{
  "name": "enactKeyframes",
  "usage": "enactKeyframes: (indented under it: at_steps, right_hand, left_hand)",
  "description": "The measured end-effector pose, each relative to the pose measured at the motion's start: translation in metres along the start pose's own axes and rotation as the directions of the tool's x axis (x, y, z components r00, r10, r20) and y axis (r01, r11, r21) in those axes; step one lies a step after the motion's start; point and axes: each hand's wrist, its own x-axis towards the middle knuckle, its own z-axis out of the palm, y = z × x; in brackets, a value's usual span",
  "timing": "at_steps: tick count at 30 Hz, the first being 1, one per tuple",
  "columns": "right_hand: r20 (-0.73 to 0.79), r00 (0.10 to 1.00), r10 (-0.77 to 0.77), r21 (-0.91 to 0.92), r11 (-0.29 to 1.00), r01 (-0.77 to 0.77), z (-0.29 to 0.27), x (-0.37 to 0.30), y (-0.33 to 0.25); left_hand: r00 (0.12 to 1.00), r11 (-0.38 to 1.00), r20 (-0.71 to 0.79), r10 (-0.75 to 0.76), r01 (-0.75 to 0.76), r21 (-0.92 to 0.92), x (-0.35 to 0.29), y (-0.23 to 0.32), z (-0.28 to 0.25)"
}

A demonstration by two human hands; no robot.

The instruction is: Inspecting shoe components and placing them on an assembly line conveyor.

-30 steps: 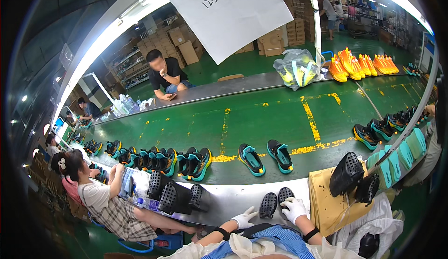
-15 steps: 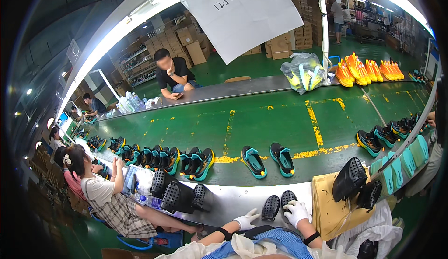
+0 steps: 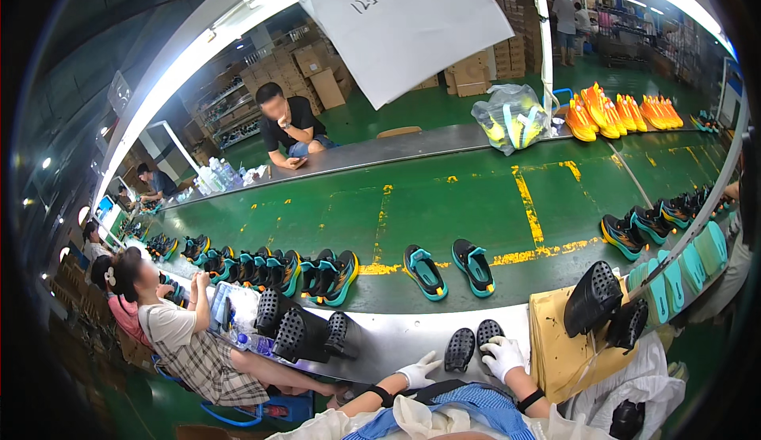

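Observation:
Side by side on the pale metal worktop [image 3: 404,330] lie two black, shoe-shaped pieces with dotted tops, the left dotted piece [image 3: 459,350] and the right dotted piece [image 3: 489,331]. My left hand [image 3: 418,371], in a white glove, is spread open left of the left piece, apart from it and holding nothing. White-gloved too, my right hand [image 3: 503,358] reaches over the near end of the right piece, its fingers apart and resting on it; that end is hidden. Beyond the worktop, two black-and-teal sneakers, a left sneaker [image 3: 426,273] and a right sneaker [image 3: 474,268], stand on the green belt [image 3: 444,210].
Several tall black dotted blocks [image 3: 301,334] stand left; more [image 3: 594,297] rest on a yellow-brown board [image 3: 547,337] at right. Teal insoles [image 3: 672,281] hang beyond it. Sneakers line the belt [image 3: 261,267]. A seated person [image 3: 170,313] is close at left; another [image 3: 295,127] sits across.
The whole view has shifted slightly. Both hands stay in nearly the same place by the two dotted pieces, and nothing is visibly picked up or let go.

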Motion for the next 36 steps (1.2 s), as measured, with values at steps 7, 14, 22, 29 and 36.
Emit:
enactKeyframes:
  at_steps: [7, 14, 22, 29, 36]
  right_hand:
    - [0.003, 1.000, 0.002, -0.054, 0.999, -0.002, -0.002, -0.001, -0.001]
    - [0.002, 1.000, 0.023, -0.005, 1.000, -0.023, -0.004, -0.003, -0.002]
    - [0.023, 0.999, 0.034, -0.032, 0.999, -0.033, -0.008, -0.004, 0.001]
    - [0.000, 1.000, 0.002, -0.038, 0.999, -0.002, -0.007, -0.004, 0.008]
    - [0.029, 0.999, 0.020, -0.025, 0.999, -0.020, -0.009, -0.004, 0.011]
  left_hand:
    - [1.000, 1.000, 0.003, 0.002, -0.002, 0.006, -0.006, 0.009, -0.006]
    - [1.000, 1.000, -0.011, 0.012, -0.012, 0.017, 0.001, -0.002, 0.005]
    - [0.999, 0.999, -0.020, 0.028, -0.027, 0.043, 0.005, 0.001, 0.006]
    - [1.000, 1.000, -0.007, 0.010, -0.010, 0.008, 0.006, 0.007, 0.004]
    - [1.000, 1.000, 0.001, 0.006, -0.006, 0.015, 0.008, 0.009, 0.005]
